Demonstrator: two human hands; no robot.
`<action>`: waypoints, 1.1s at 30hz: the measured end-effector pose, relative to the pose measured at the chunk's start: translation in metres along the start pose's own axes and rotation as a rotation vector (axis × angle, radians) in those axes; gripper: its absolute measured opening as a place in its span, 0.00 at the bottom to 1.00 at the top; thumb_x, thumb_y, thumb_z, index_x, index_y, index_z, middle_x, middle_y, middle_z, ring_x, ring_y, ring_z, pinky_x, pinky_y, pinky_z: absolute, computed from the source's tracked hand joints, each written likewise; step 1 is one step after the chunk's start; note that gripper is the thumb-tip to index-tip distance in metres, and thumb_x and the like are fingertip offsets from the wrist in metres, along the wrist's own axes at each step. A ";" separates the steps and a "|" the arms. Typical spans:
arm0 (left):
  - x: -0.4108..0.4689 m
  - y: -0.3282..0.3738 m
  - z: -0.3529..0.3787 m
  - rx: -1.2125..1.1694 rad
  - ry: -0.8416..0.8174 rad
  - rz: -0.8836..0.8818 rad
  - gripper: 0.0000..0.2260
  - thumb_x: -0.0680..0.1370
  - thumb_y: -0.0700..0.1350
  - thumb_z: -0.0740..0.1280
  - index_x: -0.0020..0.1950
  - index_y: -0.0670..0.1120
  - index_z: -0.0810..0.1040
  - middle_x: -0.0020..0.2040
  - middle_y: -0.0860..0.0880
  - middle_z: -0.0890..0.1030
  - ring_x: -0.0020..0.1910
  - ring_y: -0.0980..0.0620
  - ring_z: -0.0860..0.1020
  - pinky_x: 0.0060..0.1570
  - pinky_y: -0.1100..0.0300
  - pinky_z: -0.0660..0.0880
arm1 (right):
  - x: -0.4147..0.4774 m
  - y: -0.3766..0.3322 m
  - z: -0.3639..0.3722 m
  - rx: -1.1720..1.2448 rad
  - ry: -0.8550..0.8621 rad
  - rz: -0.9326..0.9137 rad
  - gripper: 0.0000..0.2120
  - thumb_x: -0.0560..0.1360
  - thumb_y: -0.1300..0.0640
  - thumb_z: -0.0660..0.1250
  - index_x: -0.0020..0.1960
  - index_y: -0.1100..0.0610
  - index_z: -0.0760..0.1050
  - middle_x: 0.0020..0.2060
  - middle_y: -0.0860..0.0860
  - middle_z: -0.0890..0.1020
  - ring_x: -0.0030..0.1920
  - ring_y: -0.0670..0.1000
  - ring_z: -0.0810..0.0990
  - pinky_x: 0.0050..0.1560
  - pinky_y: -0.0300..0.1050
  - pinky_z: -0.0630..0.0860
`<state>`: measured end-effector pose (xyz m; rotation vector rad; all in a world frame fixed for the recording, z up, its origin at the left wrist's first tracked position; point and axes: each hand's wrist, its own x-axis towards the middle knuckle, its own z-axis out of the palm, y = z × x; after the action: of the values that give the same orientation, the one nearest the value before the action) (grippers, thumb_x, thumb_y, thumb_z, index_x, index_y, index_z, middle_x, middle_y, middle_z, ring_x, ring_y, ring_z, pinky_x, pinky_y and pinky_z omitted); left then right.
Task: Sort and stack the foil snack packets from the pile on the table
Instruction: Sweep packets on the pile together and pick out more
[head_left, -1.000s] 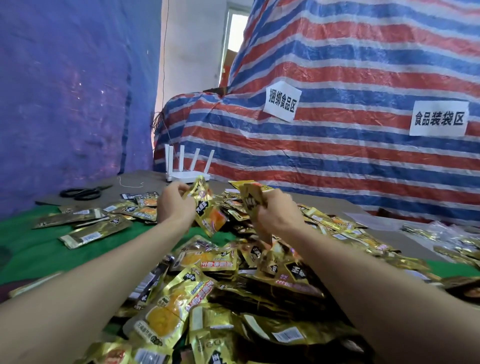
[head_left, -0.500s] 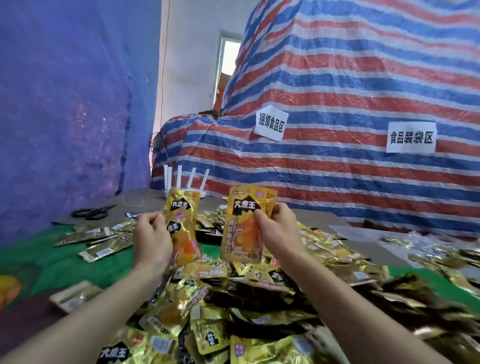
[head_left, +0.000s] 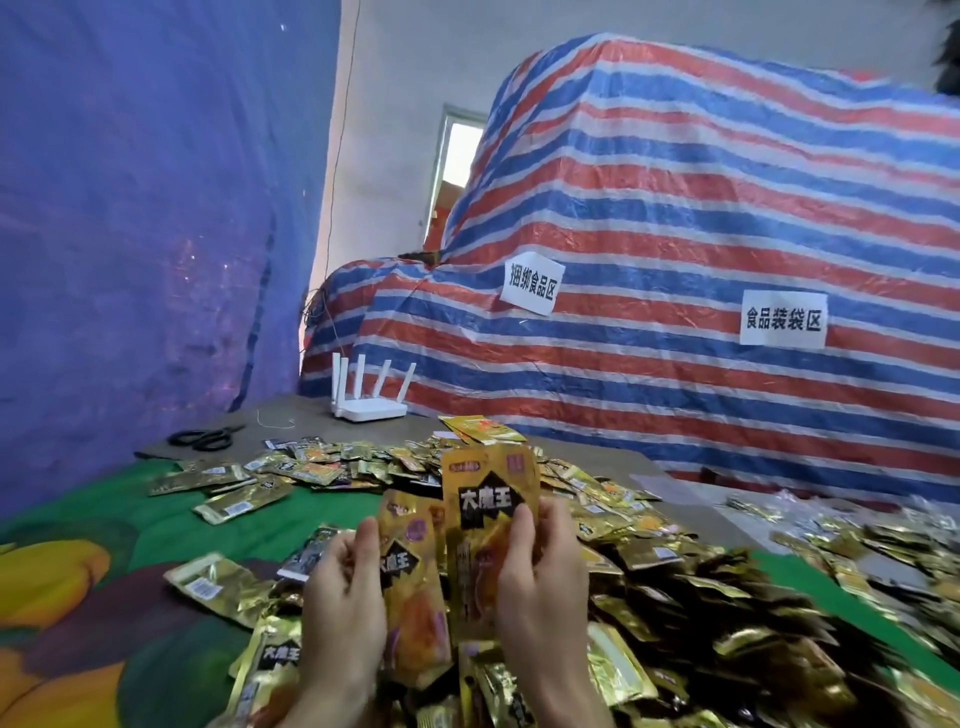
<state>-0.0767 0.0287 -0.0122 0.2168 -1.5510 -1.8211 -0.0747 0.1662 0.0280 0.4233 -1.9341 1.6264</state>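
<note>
Closest in, above the near slope of the heap of foil snack packets (head_left: 675, 597): left hand (head_left: 343, 597) curled round a left packet (head_left: 415, 613), thumb along its edge; right hand (head_left: 540, 587) pinching a right packet (head_left: 488, 509), raised a little higher. Both upright, printed fronts toward the face, edges overlapping (likely to check matching labels and square them before stacking). Possibly a second packet behind the right one; hard to tell. Further left on the green printed cloth (head_left: 130, 525), laid flat and apart, loose packets (head_left: 239, 506) barcode side up. Beyond, black scissors (head_left: 205, 438), a white router (head_left: 370, 405), then a striped tarpaulin (head_left: 675, 208) with paper signs (head_left: 530, 283).
</note>
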 end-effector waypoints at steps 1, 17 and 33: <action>-0.002 0.003 0.000 -0.017 0.041 0.011 0.26 0.78 0.63 0.57 0.56 0.43 0.79 0.46 0.52 0.76 0.44 0.54 0.74 0.48 0.58 0.69 | -0.005 0.002 0.003 -0.010 0.025 -0.007 0.08 0.84 0.52 0.57 0.48 0.51 0.71 0.34 0.44 0.82 0.28 0.45 0.77 0.26 0.39 0.72; -0.002 -0.006 -0.010 0.088 0.072 0.294 0.19 0.80 0.56 0.59 0.36 0.44 0.70 0.30 0.45 0.72 0.30 0.47 0.69 0.30 0.51 0.67 | -0.050 0.018 0.040 0.174 -0.306 -0.040 0.10 0.81 0.44 0.59 0.62 0.39 0.71 0.52 0.41 0.83 0.52 0.44 0.83 0.55 0.44 0.80; -0.010 -0.004 -0.012 -0.358 -0.704 -0.242 0.18 0.70 0.47 0.68 0.60 0.47 0.79 0.49 0.44 0.85 0.47 0.48 0.85 0.41 0.61 0.80 | -0.050 0.023 0.029 0.294 -0.304 -0.007 0.26 0.77 0.63 0.58 0.71 0.44 0.67 0.59 0.49 0.82 0.60 0.54 0.81 0.61 0.52 0.80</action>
<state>-0.0640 0.0254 -0.0224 -0.4761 -1.6451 -2.4973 -0.0552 0.1372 -0.0232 0.8360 -1.9003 1.9422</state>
